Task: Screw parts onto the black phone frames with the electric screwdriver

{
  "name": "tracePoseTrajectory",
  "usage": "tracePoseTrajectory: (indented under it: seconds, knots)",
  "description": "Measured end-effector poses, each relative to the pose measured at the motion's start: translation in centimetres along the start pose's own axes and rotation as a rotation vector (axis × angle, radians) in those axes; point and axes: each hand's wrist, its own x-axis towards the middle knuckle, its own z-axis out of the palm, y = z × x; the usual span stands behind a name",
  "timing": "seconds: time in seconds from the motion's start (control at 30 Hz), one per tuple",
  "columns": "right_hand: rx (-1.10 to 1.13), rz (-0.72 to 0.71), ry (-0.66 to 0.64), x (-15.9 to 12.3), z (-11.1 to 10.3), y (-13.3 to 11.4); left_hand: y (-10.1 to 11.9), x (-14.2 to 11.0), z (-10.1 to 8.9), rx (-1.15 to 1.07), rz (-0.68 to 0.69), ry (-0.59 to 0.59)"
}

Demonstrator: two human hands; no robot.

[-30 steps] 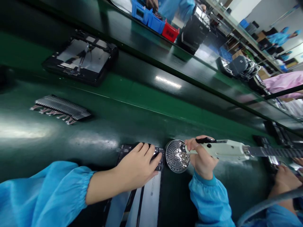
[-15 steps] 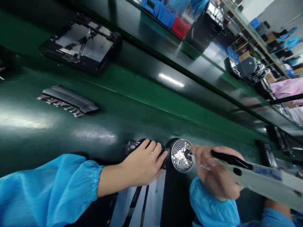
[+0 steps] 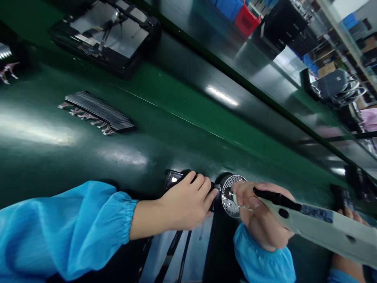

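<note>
My right hand is wrapped round a pale electric screwdriver with a black lever along its side. Its tip is over a round metal screw dish whose perforated top is covered with shiny dots; whether the tip touches it is hidden by my fingers. To the left, my left hand has its fingers curled over the top edge of a black-framed device panel. Below that hand, the panel's pale flat back shows, crossed by dark strips. The dish stands close beside the panel's right corner.
A curved row of black parts with wired connectors lies at left. Another open black device sits behind it. A raised ledge crosses the bench, with a red bin beyond. At right, a co-worker's hand is near a black part.
The view has shifted, so the bench items sit farther right. My right hand has moved the screwdriver tip leftward across the dish. My left hand stays on the panel. A co-worker's hand now shows at right.
</note>
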Motion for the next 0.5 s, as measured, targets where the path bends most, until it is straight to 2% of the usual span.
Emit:
tracePoseTrajectory:
  seconds: [0.5]
  knots:
    - [-0.037, -0.047, 0.016, -0.11, -0.08, 0.08, 0.02, -0.08, 0.03, -0.006, 0.001, 0.024]
